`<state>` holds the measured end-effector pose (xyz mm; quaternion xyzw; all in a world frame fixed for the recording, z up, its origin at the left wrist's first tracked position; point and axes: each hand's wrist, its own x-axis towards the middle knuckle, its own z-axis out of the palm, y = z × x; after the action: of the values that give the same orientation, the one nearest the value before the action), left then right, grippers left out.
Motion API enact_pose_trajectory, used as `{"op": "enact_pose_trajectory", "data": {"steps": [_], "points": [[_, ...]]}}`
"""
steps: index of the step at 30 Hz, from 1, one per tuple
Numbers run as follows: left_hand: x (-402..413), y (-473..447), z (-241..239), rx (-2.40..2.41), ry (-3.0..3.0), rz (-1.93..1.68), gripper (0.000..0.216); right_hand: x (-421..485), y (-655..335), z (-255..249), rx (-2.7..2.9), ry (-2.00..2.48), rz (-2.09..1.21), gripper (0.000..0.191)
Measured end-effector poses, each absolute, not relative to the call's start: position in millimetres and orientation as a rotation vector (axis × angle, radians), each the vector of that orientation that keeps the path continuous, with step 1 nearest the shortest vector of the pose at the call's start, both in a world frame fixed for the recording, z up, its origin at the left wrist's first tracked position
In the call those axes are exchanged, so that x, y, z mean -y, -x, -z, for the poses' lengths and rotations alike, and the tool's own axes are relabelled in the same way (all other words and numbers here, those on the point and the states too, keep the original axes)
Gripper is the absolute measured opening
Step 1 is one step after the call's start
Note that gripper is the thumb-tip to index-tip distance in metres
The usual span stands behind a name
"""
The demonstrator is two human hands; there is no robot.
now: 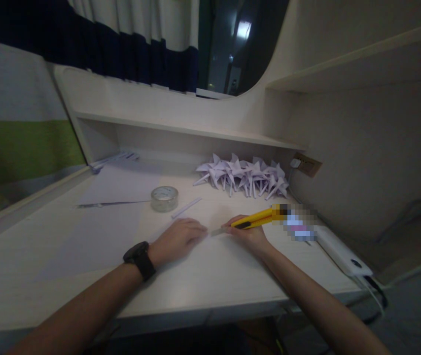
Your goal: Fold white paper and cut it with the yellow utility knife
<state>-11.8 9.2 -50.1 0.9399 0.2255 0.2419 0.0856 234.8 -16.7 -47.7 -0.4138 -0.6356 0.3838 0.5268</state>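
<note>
My right hand [249, 239] grips a yellow utility knife [257, 217] like a pen. Its bare blade [218, 231] is out and points left, low over the white desk. Just left of the blade's tip, my left hand [181, 239], with a black watch on its wrist, rests on the desk. The fingers there are pressed together, and whatever they pinch is hidden or too small to name. A thin rolled paper stick [187, 208] lies beyond that hand, close to a roll of clear tape [164, 198].
White paper sheets [122, 180] lie at the left. Several folded paper pinwheels [245, 175] are heaped by the back wall under a shelf [181, 129]. On the right are a blurred-out bright object [299, 228], a long white box [341, 250] with cables, and a wall socket [306, 164].
</note>
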Motion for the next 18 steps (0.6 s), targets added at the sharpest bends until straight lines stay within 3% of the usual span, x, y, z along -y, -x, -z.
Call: {"op": "enact_pose_trajectory", "data": {"steps": [6, 15, 18], "points": [[-11.3, 12.6, 46.7, -0.648, -2.831, -0.697, 0.027, 20.3, -232.2, 44.1, 1.54, 0.983, -0.893, 0.02], [-30.8, 2.9, 25.7, -0.709, -2.889, -0.381, 0.014, 17.6, -236.5, 45.9, 1.565, 1.011, -0.893, 0.023], [-40.8, -5.9, 21.9, -0.797, -2.839, -0.213, 0.022, 16.5, -237.3, 46.9, 1.556, 0.988, -0.92, 0.022]]}}
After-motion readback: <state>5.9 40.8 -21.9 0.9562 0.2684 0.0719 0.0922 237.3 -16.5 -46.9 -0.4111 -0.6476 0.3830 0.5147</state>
